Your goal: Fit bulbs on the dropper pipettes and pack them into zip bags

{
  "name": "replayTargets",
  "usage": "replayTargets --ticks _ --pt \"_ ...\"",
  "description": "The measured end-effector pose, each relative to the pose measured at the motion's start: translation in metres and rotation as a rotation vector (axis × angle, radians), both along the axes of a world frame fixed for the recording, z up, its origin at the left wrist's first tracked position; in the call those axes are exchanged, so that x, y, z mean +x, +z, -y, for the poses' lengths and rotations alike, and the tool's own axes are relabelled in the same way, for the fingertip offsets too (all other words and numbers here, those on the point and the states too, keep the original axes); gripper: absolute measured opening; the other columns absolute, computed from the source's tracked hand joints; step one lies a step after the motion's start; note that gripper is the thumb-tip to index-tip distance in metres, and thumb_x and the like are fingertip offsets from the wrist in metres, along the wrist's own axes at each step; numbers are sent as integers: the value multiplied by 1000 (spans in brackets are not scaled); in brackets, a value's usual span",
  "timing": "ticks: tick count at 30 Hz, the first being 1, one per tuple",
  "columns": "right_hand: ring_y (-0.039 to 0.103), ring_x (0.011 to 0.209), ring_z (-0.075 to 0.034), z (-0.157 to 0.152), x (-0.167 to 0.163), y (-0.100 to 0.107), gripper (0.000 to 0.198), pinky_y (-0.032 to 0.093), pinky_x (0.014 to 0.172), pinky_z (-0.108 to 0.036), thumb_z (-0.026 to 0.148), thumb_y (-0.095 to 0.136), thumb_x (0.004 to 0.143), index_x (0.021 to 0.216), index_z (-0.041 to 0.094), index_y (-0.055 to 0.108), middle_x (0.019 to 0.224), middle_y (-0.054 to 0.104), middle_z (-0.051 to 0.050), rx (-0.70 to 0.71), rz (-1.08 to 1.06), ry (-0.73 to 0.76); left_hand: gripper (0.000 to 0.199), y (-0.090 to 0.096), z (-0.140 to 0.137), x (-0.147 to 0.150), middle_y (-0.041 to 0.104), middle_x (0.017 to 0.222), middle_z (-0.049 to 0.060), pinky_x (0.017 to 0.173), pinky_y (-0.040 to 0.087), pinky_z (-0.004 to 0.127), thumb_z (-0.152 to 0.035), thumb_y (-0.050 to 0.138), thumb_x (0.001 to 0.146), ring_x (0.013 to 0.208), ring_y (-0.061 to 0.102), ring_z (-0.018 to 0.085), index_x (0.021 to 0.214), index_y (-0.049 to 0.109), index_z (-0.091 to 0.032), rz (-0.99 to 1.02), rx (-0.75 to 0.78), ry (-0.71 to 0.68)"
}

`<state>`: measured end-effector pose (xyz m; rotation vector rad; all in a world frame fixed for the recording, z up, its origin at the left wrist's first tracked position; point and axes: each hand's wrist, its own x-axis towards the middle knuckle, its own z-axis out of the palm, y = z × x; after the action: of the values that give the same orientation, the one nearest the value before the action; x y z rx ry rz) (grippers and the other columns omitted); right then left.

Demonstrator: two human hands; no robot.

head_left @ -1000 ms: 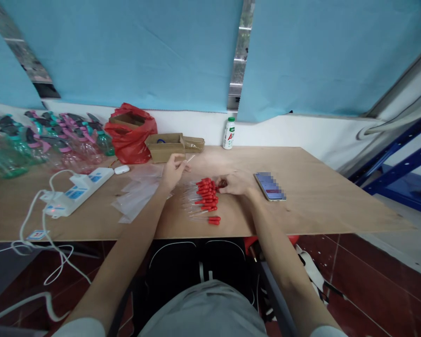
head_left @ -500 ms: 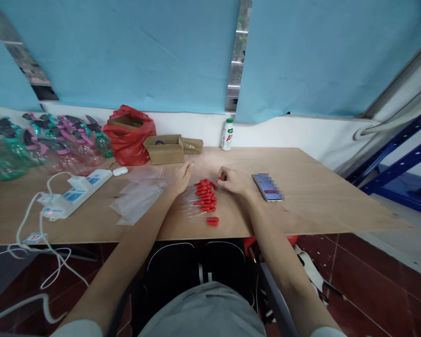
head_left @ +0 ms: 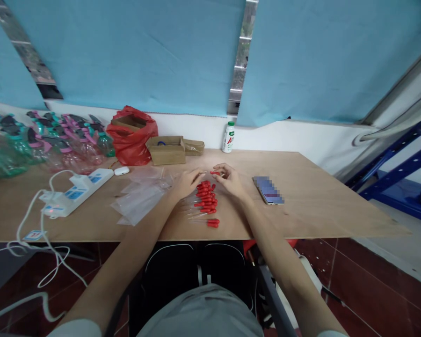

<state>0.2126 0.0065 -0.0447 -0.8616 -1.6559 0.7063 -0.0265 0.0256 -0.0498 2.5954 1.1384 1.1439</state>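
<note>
Blue sheeting (head_left: 143, 56) across upper wall; below it, bare wooden table (head_left: 319, 196). Cluster of pink and green trigger spray bottles (head_left: 66, 152) at far left. Red plastic bag (head_left: 131, 147) next, power strip (head_left: 79, 192) in front, clear plastic bags (head_left: 135, 206) lying flat left of the left forearm. Small cardboard box (head_left: 166, 153) beside the red bag. Smartphone (head_left: 267, 192) right of the right hand (head_left: 230, 180), white green-capped bottle (head_left: 228, 138) at the back. Left hand (head_left: 188, 182): fingers curled in toward thumb, can't tell if gripping anything. Right hand: thumb and fingertips pinched on a red rubber bulb (head_left: 215, 173), facing the left fingertips. Red-bulbed droppers (head_left: 206, 196) piled on table, just below and between both hands, clear tubes pointing left.
</note>
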Motion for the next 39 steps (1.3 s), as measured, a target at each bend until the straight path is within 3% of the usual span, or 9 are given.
replayTargets --ticks 3,9,14,19,30,39 --pt "70 90 -21 -6 1 -5 30 54 82 -35 48 66 96 109 22 72 109 77 -8 37 53 -77 35 1 2 1 73 84 4 73 43 32 -46 48 110 75 65 21 110 75 -23 4 -5 1" --pt "68 95 -23 -14 9 -11 32 54 92 -38 50 53 102 99 22 67 102 75 -8 48 63 -197 37 4 4 1 72 84 4 72 42 32 -46 46 111 74 64 20 104 73 -23 -3 -15 17" --pt "67 98 -23 -6 4 -8 27 53 87 -36 46 66 98 104 22 77 109 78 -8 109 132 -147 38 6 6 2 74 87 6 80 47 33 -45 43 111 82 68 22 105 73 -23 6 -47 3" --pt "66 82 -19 3 -8 -5 30 53 79 -33 48 77 91 101 20 82 95 80 -6 51 59 -34 43 8 8 2 77 96 7 87 50 34 -42 36 113 90 71 23 105 73 -22 15 -70 -38" --pt "69 74 -19 6 -11 -3 35 53 72 -32 49 83 82 99 19 83 88 81 -7 -42 21 3 42 8 8 1 77 88 5 81 48 33 -45 44 111 82 69 21 102 78 -23 -4 -45 -87" --pt "61 63 -16 11 -10 -1 36 48 65 -30 52 82 84 92 17 81 73 74 -4 -35 58 2 40 8 7 0 77 85 5 74 46 32 -45 50 108 76 65 20 100 82 -22 27 -83 -141"
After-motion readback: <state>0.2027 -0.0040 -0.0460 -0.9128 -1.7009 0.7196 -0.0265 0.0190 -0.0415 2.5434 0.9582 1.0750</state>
